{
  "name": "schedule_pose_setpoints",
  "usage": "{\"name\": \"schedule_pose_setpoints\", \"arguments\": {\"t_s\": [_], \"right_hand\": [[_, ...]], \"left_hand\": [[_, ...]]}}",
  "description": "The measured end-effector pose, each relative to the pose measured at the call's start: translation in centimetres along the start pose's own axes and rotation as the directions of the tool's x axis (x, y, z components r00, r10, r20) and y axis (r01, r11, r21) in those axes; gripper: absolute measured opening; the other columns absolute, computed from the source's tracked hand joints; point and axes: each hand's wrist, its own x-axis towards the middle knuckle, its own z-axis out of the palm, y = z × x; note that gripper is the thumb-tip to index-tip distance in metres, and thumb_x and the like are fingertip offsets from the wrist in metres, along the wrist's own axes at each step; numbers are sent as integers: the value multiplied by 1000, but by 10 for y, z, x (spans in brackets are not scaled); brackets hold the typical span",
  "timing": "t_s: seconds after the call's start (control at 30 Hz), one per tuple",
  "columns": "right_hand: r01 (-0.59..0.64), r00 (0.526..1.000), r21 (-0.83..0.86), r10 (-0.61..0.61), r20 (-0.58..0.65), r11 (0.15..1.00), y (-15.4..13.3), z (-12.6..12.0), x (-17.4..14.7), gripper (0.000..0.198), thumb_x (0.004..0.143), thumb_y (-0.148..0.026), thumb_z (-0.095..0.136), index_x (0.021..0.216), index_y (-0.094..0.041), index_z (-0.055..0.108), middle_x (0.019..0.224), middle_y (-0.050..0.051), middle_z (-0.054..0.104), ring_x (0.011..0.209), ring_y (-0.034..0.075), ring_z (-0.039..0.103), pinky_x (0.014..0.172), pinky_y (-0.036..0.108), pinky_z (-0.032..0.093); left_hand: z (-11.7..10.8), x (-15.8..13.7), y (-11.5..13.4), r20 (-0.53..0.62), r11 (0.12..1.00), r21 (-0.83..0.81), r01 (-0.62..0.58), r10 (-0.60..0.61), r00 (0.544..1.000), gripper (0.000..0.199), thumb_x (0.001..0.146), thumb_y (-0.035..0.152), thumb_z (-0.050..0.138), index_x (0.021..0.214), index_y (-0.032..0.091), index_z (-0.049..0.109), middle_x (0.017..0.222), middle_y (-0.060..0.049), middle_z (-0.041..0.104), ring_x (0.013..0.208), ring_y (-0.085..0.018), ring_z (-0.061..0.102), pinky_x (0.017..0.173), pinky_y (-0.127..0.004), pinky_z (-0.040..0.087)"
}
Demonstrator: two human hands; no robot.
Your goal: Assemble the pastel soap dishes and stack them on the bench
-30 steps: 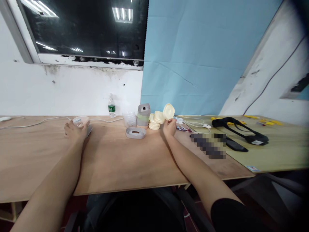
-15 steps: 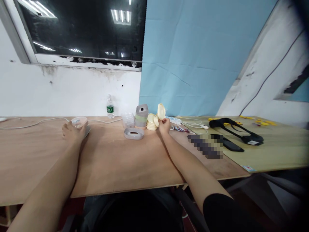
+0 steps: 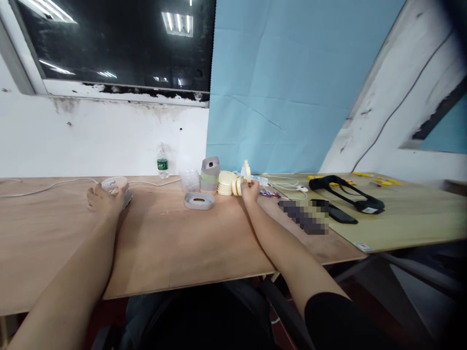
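At ten o'clock from the seat, the left hand clasps a pink-topped container on the wooden table; well apart, at one o'clock, the right hand pinches a cream lid. Blue sheeting hangs behind, a dark pane at eleven.

I am curling my left hand around a pale pink, round-cornered container, which is sitting flat, well to the left of the stack of cream lids, and showing grey low on its side. In my right hand I am pinching a cream lid, which is standing nearly upright just right of that stack. More cream lids are tilting on edge between my fingers and the stack.
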Motion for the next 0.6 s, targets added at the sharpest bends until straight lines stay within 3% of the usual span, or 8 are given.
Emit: {"name": "schedule_pose_setpoints", "arguments": {"t_s": [0.23,0.47,0.53,0.6], "right_hand": [[-24,997,41,27,-78,999,9,1,8,29,78,-42,53,94,-19,48,95,9,64,86,22,60,81,34,43],[86,967,163,-44,-249,983,-35,-7,-13,25,89,-46,39,95,-22,41,85,7,66,88,22,63,84,35,44],[91,980,243,-43,-194,966,-54,-7,-27,25,90,-47,35,93,-22,40,78,4,65,84,20,64,79,34,46],[70,998,377,-63,-32,924,-72,-5,-46,27,91,-48,32,94,-23,40,71,1,63,71,18,64,68,30,48]], "left_hand": [[4,2,-2,-23,1000,10,1,-1,1000,84,77,61,57,137,9,29,143,-25,30,131,-43,29,103,-61,24],[-8,-5,11,-53,993,-15,-116,115,992,77,82,52,57,139,10,26,149,-24,19,135,-44,19,104,-64,17],[-7,-9,21,-62,980,-4,-201,201,978,76,81,49,59,140,11,29,151,-22,18,137,-43,16,105,-64,16],[-4,-15,35,-27,945,-26,-326,325,945,73,81,48,58,139,12,33,151,-22,23,138,-41,18,107,-62,17]]}}
